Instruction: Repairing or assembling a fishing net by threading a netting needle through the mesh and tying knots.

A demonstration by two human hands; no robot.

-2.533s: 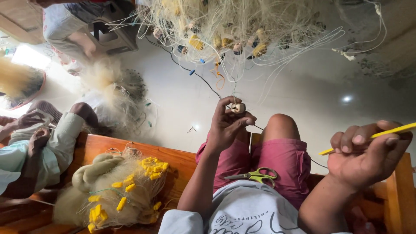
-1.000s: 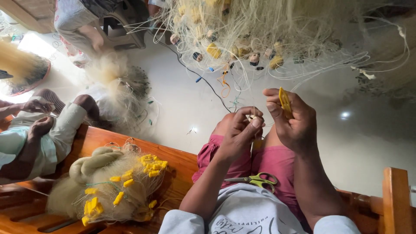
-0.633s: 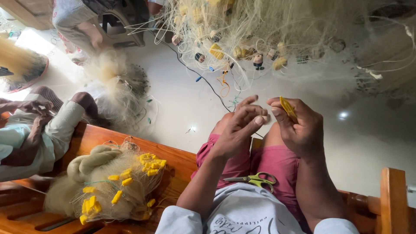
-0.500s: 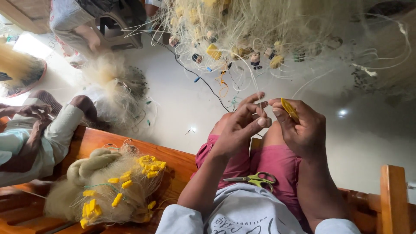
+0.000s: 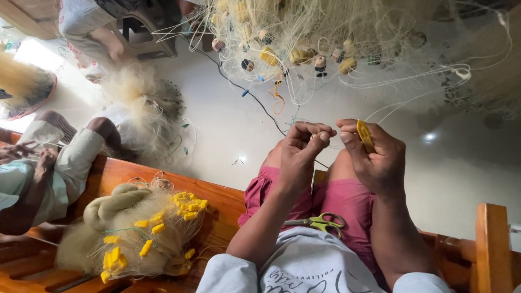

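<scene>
My left hand (image 5: 299, 154) pinches thin fishing-net twine between thumb and fingers, just above my knees. My right hand (image 5: 374, 157) sits close beside it, holding a yellow netting needle (image 5: 364, 134) upright between thumb and fingers. Pale line runs from both hands up to a heap of fishing net (image 5: 325, 38) with brown and yellow floats on the floor ahead. Green-handled scissors (image 5: 317, 222) lie in my lap on the pink shorts.
A bundle of net with yellow floats (image 5: 138, 233) rests on the wooden bench (image 5: 217, 201) at my left. Another person (image 5: 49, 163) sits at the far left working net. A third person (image 5: 97, 27) is near a chair at the top left. A wooden post (image 5: 493, 244) stands right.
My right hand swung in from the far right with the yellow needle and now meets my left hand; the left fingers shifted on the twine.
</scene>
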